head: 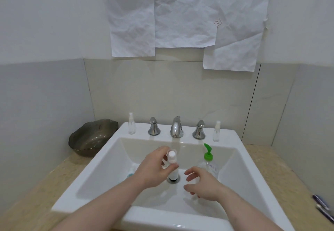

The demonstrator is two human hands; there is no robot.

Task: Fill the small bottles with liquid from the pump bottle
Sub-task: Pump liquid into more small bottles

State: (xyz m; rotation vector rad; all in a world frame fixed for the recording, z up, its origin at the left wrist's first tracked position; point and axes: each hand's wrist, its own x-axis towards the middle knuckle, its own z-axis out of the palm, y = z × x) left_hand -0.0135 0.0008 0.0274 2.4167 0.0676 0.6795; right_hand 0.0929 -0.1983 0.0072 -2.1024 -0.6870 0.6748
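Left hand (153, 169) grips a small white bottle (172, 165) between thumb and curled fingers, holding it upright over the drain (173, 179) in the middle of the white sink (86, 173); the bottle's capped top, a clear cover over a white disc, faces the camera. Right hand (204, 185) hangs just right of the drain, low in the basin, fingers loosely curled and spread; a faint clear shape lies under its fingertips, and whether the hand holds it cannot be told.

The pump bottle (209, 162), clear with a green pump head, stands upright inside the basin toward its right rear corner, just beyond the right hand and apart from the held bottle. A blurred clear item with a blue base (130, 173) stands in the basin beside the left wrist.

On the rear deck of the sink, two small clear spray bottles stand upright: one at the far left (131, 124), one at the far right (216, 131). Between them sit the chrome faucet (176, 127) and its two handles, left (154, 126) and right (199, 130).

A dark bowl (90, 138) rests on the speckled countertop (36, 194) to the left of the sink. Crumpled white paper sheets (180, 17) cover the wall above.
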